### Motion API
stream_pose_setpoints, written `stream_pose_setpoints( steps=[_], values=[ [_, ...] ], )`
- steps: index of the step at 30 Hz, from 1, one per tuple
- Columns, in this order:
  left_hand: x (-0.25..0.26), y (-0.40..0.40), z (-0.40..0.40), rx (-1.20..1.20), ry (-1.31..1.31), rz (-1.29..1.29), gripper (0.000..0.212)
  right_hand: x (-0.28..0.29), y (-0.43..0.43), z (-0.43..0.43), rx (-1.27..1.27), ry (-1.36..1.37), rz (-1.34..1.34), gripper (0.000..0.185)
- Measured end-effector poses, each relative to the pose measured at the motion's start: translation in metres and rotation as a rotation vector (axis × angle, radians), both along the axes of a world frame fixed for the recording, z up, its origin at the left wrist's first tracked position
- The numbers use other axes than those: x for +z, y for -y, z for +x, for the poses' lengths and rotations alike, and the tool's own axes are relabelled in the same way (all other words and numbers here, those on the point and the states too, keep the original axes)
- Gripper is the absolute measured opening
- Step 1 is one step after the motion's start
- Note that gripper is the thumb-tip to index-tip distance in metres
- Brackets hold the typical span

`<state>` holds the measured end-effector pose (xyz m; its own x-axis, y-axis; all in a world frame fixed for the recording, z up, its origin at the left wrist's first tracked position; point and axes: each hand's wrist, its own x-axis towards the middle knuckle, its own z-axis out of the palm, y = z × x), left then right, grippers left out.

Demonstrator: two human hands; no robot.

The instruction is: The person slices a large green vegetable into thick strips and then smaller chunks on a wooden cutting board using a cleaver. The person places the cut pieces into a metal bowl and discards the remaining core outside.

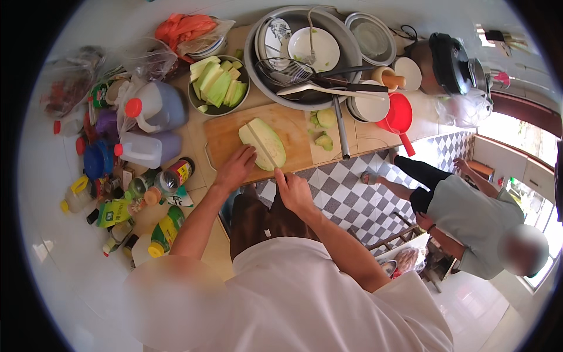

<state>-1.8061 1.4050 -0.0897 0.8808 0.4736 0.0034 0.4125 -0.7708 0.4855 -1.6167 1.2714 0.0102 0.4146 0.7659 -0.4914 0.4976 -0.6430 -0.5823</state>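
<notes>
A pale green gourd piece point(273, 140) lies cut face up on a wooden cutting board point(295, 124). A knife point(262, 144) stands edge-down along the gourd, its thin blade seen nearly from above. My right hand point(294, 190) is closed around the knife's dark handle at the board's near edge. With its fingertips, my left hand point(236, 167) presses on the gourd's left side, close to the blade. How deep the blade sits cannot be made out. Behind the board, a metal bowl point(246, 97) holds several cut gourd pieces point(216, 83). Gourd trimmings point(324, 141) lie at the board's right.
A large metal basin point(251, 48) with dishes and a wire skimmer point(281, 70) stands behind; a metal handle point(341, 132) juts forward. Plastic jugs point(160, 105) and bottles crowd the left. A red ladle point(398, 112) lies right. Another person point(470, 215) is at the right on the checkered floor.
</notes>
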Motion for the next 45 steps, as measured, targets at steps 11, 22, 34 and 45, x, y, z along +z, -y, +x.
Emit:
stream_pose_setpoints(
  steps=[11, 22, 34, 45],
  values=[
    [-0.012, -0.011, 0.009, -0.081, 0.008, 0.012, 0.044, 0.001, -0.014, 0.018, 0.056, 0.058, -0.06, 0.064],
    [-0.012, -0.021, 0.011, -0.095, 0.029, -0.031, 0.044, -0.027, -0.018, 0.021, 0.152, 0.109, 0.007, 0.054],
    [-0.007, -0.02, 0.009, -0.091, -0.011, -0.059, 0.053, 0.005, -0.039, 0.015, 0.031, 0.116, -0.073, 0.063],
    [-0.006, -0.02, 0.013, -0.101, -0.072, -0.003, 0.051, -0.015, -0.014, 0.021, 0.112, 0.04, -0.087, 0.072]
  ],
)
